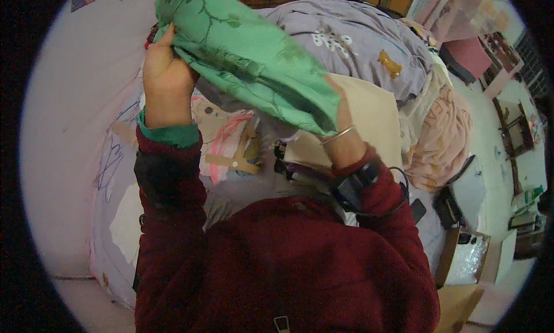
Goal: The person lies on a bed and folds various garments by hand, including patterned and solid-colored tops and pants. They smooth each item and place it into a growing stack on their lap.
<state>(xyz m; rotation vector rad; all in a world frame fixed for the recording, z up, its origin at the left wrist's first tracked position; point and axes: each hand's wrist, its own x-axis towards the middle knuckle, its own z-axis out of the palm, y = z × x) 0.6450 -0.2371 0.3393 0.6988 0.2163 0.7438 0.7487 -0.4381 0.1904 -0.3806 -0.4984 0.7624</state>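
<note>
A green cloth (259, 51) with a darker branch-and-leaf pattern is raised in front of me, slanting from upper left to lower right. My left hand (169, 77) pinches its folded edge near the left end, thumb on top. At the right end, the cloth covers most of my right hand (345, 105). Only its side and the wrist with a metal bangle (339, 135) show, and its fingers are hidden. Below the cloth lie pale fabric with pink parts (225, 134) and a tan strap with a button (227, 162). Beside them is a cream sheet or cloth (374, 108).
A grey blanket (337, 34) with white lettering is heaped at the far side of the bed. To its right sits a peach plush blanket (446, 134). A dark phone-like object (417, 209) lies near my right arm. A cardboard box (465, 257) stands at lower right. A wall (73, 116) borders the left.
</note>
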